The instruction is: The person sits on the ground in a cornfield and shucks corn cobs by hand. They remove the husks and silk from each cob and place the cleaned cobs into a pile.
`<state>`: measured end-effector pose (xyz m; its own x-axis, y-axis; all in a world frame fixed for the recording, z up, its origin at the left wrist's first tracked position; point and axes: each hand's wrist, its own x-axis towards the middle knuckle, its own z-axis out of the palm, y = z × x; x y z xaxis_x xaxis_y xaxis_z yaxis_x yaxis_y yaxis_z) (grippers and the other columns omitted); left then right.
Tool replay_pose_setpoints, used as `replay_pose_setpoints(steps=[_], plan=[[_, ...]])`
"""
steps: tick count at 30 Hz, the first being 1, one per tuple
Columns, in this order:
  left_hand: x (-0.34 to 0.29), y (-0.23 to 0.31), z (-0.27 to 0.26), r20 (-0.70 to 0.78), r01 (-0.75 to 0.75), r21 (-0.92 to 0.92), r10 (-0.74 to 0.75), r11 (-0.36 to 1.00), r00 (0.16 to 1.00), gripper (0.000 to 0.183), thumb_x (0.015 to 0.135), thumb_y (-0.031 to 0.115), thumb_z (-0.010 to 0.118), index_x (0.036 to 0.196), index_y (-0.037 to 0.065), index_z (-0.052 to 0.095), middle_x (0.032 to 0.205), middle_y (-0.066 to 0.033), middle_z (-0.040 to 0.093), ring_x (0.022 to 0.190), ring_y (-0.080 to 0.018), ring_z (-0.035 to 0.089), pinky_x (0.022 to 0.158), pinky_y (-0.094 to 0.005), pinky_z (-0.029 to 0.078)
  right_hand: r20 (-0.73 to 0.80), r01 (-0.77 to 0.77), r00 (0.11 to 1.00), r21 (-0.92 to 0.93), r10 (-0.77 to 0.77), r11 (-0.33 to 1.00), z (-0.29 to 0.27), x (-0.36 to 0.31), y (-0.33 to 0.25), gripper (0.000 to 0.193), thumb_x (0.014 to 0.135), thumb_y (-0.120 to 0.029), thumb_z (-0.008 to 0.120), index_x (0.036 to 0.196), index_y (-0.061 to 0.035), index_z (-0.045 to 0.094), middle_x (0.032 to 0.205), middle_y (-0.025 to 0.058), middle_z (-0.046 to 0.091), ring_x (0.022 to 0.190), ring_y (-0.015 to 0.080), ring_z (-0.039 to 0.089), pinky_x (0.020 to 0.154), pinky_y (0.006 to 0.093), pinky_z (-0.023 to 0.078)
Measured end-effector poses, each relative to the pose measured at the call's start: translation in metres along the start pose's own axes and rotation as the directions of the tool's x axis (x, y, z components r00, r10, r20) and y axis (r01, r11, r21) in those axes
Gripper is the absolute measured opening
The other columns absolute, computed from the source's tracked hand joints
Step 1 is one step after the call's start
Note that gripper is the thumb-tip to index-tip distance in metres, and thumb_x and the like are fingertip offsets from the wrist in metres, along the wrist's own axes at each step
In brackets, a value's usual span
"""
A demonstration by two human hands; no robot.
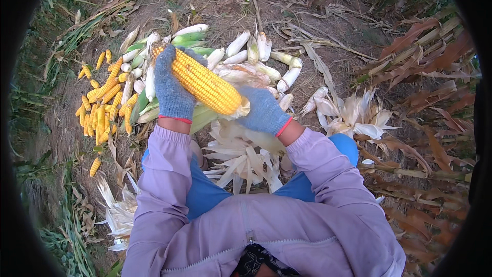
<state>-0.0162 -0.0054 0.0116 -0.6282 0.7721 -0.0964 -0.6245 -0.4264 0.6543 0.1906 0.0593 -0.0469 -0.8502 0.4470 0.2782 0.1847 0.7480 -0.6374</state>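
Item: one ear of corn [205, 81], yellow, bared of husk over most of its length; held aslant between the hands, its rough, darker end by the left hand and its pale base beside the right.

Left hand [173, 90]: grey-knit glove, red cuff; closed round the upper part of the ear.

Right hand [264, 110]: matching glove; fingers partly curled at the base. Whether it gripped the base or merely touched it could not be told.

Left of the left hand: a heap of yellow ears [100, 118], bare; one stray ear [95, 166] nearer the body.

Beyond the hands: ears in husk [190, 29], some green, others pale.

Below the hands, between the knees: loose husks [241, 159], dry and spread.

Right of the right hand: an opened husk cluster [356, 115], papery.

Risks, as judged: the smooth kernels might have slid through the knit if the left hand's hold had slackened. A hard twist at the base, with the upper part poorly braced, might have swung the ear loose. Dropped, it would probably have landed among the husks, where pale leaves could have partly hidden it.
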Motion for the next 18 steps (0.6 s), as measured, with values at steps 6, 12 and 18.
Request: replay_pose_setpoints(steps=[6,12,18], plan=[[0.009,-0.003,-0.005,-0.013,0.140,-0.217,-0.147,0.966,0.989,0.035,0.095,0.039,0.059,0.100,0.005,0.058,0.086,-0.0122,0.064,0.075,-0.0285,0.065,0.073,-0.0450,0.057,-0.083,0.128,0.989,0.049,-0.124,0.991,-0.021,-0.005,0.003,0.053,0.074,-0.029,0.082,0.119,-0.0055,0.065,0.112,0.0166,0.069,0.101,0.0345,0.068,0.088,0.0414,0.054],[0.023,-0.001,-0.019,0.022,0.106,-0.095,-0.104,0.990,0.994,0.038,0.094,0.040,0.060,0.099,0.003,0.058,0.085,-0.0130,0.063,0.078,-0.0305,0.064,0.078,-0.0475,0.055,-0.019,0.153,0.988,-0.094,-0.156,0.984,-0.047,-0.006,-0.003,0.057,0.072,-0.028,0.083,0.120,-0.0055,0.065,0.104,0.0157,0.069,0.095,0.0361,0.068,0.087,0.0423,0.054],[0.019,-0.016,-0.001,-0.176,-0.059,-0.137,0.034,0.989,0.984,0.035,0.094,0.039,0.060,0.098,0.004,0.059,0.083,-0.0105,0.062,0.078,-0.0317,0.063,0.079,-0.0492,0.055,0.100,-0.133,0.980,-0.330,0.175,0.935,-0.079,-0.010,-0.008,0.064,0.074,-0.039,0.080,0.127,-0.0077,0.063,0.113,0.0187,0.068,0.103,0.0367,0.066,0.091,0.0423,0.053]])
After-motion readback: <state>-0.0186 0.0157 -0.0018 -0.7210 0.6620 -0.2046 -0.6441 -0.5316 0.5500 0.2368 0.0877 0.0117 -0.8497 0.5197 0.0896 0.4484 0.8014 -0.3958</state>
